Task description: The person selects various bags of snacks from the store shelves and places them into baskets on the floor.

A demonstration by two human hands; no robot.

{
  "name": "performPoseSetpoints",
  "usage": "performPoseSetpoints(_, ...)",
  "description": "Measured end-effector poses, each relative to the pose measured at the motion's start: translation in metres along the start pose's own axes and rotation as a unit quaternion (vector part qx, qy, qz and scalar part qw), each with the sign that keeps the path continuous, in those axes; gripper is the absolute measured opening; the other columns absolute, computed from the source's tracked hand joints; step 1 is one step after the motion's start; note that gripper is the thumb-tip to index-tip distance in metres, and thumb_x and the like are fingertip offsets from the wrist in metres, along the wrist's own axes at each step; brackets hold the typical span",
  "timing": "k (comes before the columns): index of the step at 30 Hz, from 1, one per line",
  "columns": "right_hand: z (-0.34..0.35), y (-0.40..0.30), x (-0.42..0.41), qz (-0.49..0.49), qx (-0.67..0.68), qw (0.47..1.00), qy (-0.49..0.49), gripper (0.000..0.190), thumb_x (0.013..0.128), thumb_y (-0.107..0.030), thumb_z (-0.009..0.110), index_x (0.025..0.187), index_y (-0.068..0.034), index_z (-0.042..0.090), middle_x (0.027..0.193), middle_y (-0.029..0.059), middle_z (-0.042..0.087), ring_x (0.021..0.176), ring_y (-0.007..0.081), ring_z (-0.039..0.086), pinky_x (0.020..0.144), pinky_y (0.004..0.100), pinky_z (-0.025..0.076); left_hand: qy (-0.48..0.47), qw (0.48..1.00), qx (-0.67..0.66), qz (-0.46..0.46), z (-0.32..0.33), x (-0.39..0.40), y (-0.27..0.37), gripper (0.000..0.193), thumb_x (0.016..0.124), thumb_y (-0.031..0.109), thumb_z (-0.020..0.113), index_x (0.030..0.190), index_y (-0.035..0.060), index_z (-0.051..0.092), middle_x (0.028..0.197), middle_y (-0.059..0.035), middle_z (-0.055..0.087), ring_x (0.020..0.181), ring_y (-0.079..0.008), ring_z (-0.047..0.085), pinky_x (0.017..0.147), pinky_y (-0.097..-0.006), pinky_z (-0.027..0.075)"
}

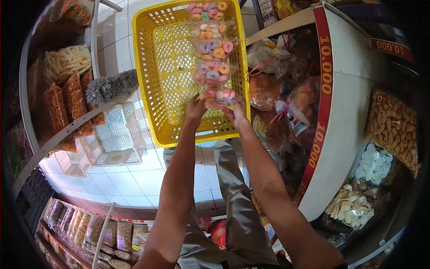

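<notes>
A yellow plastic basket (147, 134) with perforated walls stands before me. Along its right side runs a row of several clear bags of coloured ring-shaped snacks (215, 48). At the near end of that row, a clear bag of pink and white snacks (220, 95) lies between my hands. My left hand (196, 107) is at its left edge, fingertips touching or very close to it. My right hand (237, 111) is at its right edge, fingers curved around that corner. The left half of the basket shows its bare mesh bottom.
A grey fluffy duster (111, 85) lies left of the basket, near white plastic crates (117, 134) on the tiled floor. Bags of orange snacks (74, 101) stand at left. A white shelf with red price strips (322, 67) and bagged snacks (265, 90) is close at right.
</notes>
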State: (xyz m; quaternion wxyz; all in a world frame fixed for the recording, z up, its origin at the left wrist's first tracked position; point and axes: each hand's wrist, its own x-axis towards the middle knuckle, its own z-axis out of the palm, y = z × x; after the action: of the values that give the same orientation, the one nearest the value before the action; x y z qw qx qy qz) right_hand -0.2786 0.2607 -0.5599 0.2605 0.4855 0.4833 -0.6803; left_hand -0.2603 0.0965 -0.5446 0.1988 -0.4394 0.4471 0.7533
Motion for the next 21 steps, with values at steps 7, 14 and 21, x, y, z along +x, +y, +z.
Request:
performPoseSetpoints(7, 0.021, -0.008, -0.009, 0.094, 0.047, 0.993, -0.054, 0.039, 0.091, -0.033, 0.050, 0.124, -0.015, 0.039, 0.097, 0.0092, 0.057, 0.072, 0.0230, 0.063, 0.054, 0.0342, 0.057, 0.008, 0.990, -0.134, -0.030, -0.015, 0.018, -0.024, 0.053, 0.090, 0.011, 0.048, 0.138, 0.0088, 0.025, 0.131, -0.0164, 0.041, 0.111, -0.0287, 0.048, 0.094, -0.0389, 0.044)
performPoseSetpoints(14, 0.003, -0.003, 0.008, 0.011, 0.053, 0.992, -0.115, 0.038, 0.089, -0.035, 0.052, 0.119, -0.013, 0.043, 0.105, 0.0070, 0.054, 0.083, 0.0240, 0.063, 0.060, 0.0349, 0.058, -0.048, 0.992, -0.110, -0.041, -0.009, 0.008, -0.011, 0.057, 0.090, 0.021, 0.051, 0.139, 0.0113, 0.025, 0.133, -0.0117, 0.039, 0.119, -0.0278, 0.041, 0.097, -0.0426, 0.039)
performPoseSetpoints(21, -0.007, -0.015, -0.111, -0.017, 0.051, 0.995, -0.080, 0.048, 0.086, -0.023, 0.059, 0.127, -0.015, 0.036, 0.103, 0.0071, 0.054, 0.079, 0.0221, 0.059, 0.063, 0.0348, 0.053, -0.088, 0.989, 0.114, -0.008, -0.010, -0.079, 0.034, 0.050, 0.091, 0.028, 0.049, 0.136, 0.0136, 0.035, 0.130, -0.0050, 0.044, 0.113, -0.0213, 0.045, 0.088, -0.0409, 0.044)
